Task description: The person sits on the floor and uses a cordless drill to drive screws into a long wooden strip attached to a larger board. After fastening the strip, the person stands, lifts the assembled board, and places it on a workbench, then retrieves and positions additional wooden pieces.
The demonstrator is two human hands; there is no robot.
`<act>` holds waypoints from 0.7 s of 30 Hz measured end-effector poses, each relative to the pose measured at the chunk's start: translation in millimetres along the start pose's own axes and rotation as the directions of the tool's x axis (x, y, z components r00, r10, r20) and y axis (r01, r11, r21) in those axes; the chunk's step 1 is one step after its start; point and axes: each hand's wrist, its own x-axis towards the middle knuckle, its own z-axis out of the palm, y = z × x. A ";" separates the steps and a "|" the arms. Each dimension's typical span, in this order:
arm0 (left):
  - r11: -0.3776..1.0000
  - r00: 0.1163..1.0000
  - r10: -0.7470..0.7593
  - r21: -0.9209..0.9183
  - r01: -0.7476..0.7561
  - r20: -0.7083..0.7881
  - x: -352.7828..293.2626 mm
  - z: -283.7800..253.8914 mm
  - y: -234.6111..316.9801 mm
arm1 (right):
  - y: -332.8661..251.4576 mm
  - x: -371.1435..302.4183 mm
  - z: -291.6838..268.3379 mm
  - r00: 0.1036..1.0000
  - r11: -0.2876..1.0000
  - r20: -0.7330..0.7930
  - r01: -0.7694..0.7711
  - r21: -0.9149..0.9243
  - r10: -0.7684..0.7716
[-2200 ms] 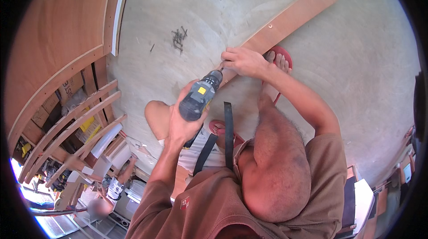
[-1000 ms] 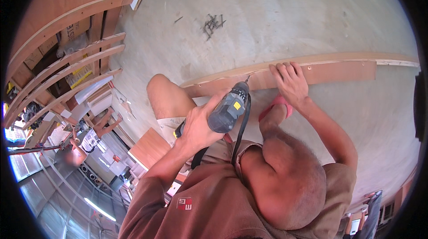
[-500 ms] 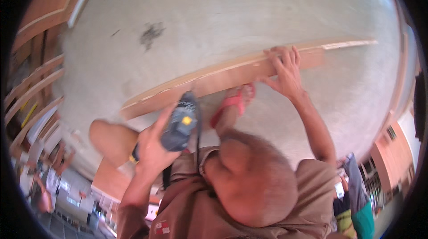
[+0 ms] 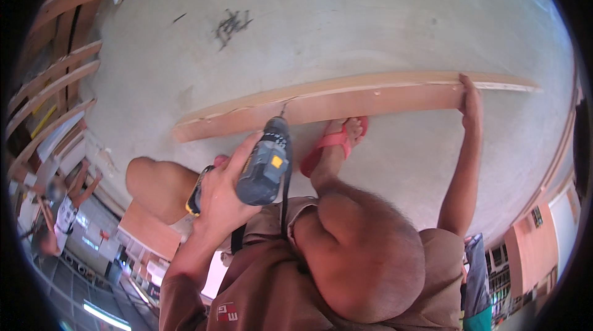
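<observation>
A person crouches on a smooth grey concrete floor [image 4: 370, 16], seen from overhead. The left hand [image 4: 222, 195] is wrapped tight around the grip of one cordless drill [image 4: 262, 167] — dark grey moulded plastic with a yellow patch on the body and yellow at the base. Its bit [image 4: 283, 110] points up and away from the body and meets the lower face of a long wooden plank [image 4: 346, 103].

The plank is a single pale, flat strip of raw timber, straight in fact though the lens bows it. It stands on its long edge across the floor, running from a ragged, chipped end at the left to a thin tapering end at the far right. The right hand [image 4: 471, 99] reaches out at arm's length, with fingers laid flat against the plank's face and over its top edge near the right end; whether the thumb closes behind it I cannot tell.

One foot in a red sandal [image 4: 333, 142] sits just below the plank, near its middle. A small scatter of dark screws [image 4: 231, 23] — perhaps a dozen, too fine to count — lies well apart on the floor above. Curved wooden frames [image 4: 55, 84] stack along the left rim. The floor beyond the plank is broad and open.
</observation>
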 end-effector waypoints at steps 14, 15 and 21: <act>0.997 0.999 -0.036 -0.069 0.036 0.007 0.7 1.3 1.6 | 12.1 10.1 -6.2 0.998 0.991 0.053 0.017 0.136 -0.025; 0.997 0.999 -0.046 -0.059 0.047 0.017 -0.4 0.8 2.6 | 12.5 9.2 -8.4 0.995 0.989 0.099 -0.007 0.151 -0.008; 0.994 1.000 -0.002 -0.105 0.002 -0.001 0.2 2.5 1.4 | 12.1 9.6 -8.3 0.999 0.980 0.035 -0.004 0.200 -0.003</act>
